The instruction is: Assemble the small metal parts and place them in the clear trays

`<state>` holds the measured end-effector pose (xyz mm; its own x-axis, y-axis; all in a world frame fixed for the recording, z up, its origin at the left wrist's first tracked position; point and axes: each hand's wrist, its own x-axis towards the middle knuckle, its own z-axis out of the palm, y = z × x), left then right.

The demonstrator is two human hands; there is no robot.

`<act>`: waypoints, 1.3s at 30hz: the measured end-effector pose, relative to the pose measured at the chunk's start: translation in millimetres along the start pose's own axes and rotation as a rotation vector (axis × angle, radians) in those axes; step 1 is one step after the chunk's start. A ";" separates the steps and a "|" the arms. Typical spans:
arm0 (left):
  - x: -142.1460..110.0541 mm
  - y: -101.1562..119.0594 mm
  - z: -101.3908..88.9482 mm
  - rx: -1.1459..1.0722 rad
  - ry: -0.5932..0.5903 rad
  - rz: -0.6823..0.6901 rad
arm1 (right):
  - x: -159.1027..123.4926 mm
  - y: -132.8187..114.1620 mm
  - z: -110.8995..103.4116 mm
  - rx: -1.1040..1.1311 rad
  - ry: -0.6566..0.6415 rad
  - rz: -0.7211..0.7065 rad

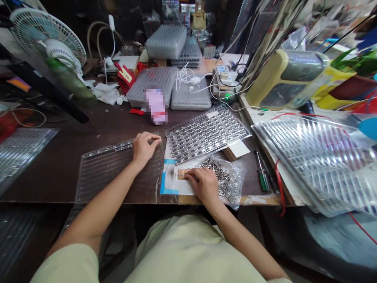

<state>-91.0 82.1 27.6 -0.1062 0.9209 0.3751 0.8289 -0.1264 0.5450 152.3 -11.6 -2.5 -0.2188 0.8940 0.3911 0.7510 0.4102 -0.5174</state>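
My left hand (144,148) rests on a clear ribbed plastic tray (108,173), its fingertips at the tray's far right corner, where a row of small metal parts lies. Whether those fingers pinch anything I cannot tell. My right hand (203,184) lies over a small tan pad (182,173) on a white sheet taped down with blue tape (169,184). Its fingertips touch the pad and hide part of it. Beside that hand is a clear bag of small silver metal parts (219,177). Above both hands sits a clear tray filled with rows of metal parts (207,133).
Green-handled screwdrivers (262,177) lie to the right, by a large filled tray (312,165). Another tray (20,153) lies at the left. Stacked plastic trays (166,41), white cables (188,76), a fan (48,35) and a pixelated object (156,106) stand farther back.
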 end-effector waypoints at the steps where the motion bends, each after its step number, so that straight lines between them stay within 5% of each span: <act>1: 9.5 -13.7 -3.0 0.080 0.010 -0.040 | 1.1 -1.3 3.0 -0.015 0.000 -0.003; 5: 17.4 -52.1 -8.9 0.234 -0.008 -0.095 | 4.3 -1.4 9.0 -0.009 0.013 -0.015; 8: 11.3 -56.7 -9.9 0.270 0.041 -0.085 | 5.0 -0.2 10.0 -0.001 0.006 -0.022; 15: 40.2 -10.8 20.9 0.208 -0.128 0.119 | 4.6 -3.7 6.9 -0.066 -0.032 -0.026; 21: 52.5 5.0 24.7 0.072 -0.150 0.054 | -1.0 13.4 -26.8 -0.232 0.009 0.053; 24: 29.0 9.8 7.6 -0.266 -0.174 -0.019 | -4.6 20.7 -35.5 -0.295 -0.072 0.014; 26: 2.0 17.5 -2.2 -0.485 -0.299 -0.087 | -6.5 21.9 -34.0 -0.304 -0.110 -0.004; 30: -56.7 36.8 -4.6 -0.602 -0.506 -0.196 | -8.8 21.0 -25.1 -0.278 -0.068 0.020; 34: -88.8 47.7 9.7 -0.445 -0.405 -0.106 | -8.6 22.1 -22.4 -0.205 -0.004 0.018; 39: -96.7 52.5 23.9 -0.370 -0.313 0.062 | -7.8 22.8 -26.9 -0.067 0.062 0.042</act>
<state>-24.1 -4.8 2.1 0.1539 0.9671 0.2026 0.5718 -0.2544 0.7799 187.9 -14.1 3.1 -0.1485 0.8963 0.4178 0.7992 0.3576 -0.4830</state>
